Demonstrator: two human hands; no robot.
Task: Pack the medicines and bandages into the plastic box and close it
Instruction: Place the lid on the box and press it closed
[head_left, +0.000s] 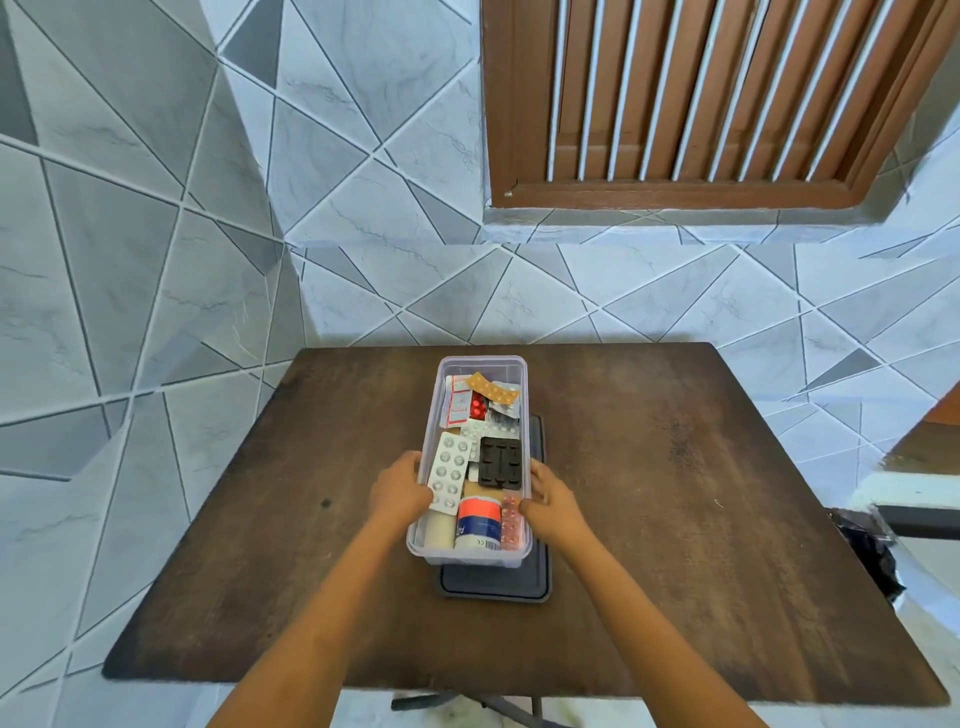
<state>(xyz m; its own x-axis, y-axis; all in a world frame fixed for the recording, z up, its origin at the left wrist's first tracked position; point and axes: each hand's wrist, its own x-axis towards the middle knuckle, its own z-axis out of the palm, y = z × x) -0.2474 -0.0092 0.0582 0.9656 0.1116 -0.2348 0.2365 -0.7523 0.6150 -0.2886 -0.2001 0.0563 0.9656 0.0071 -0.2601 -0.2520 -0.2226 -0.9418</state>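
A clear plastic box (483, 362) stands lidless in the middle of the table, resting partly on a dark lid (496, 590) that lies flat beneath it. Inside are several blister packs: a silver one (450, 470), a black one (500, 462), an orange one (492, 388) and a pink one (511, 522). A bandage roll with an orange and blue label (478, 522) and a beige roll (439, 530) lie at the near end. My left hand (397, 488) grips the box's left wall. My right hand (550, 501) grips its right wall.
The dark wooden table (675, 493) stands against a tiled wall, with a brown louvred window (701, 98) above. A black object (865, 551) lies off the table's right edge.
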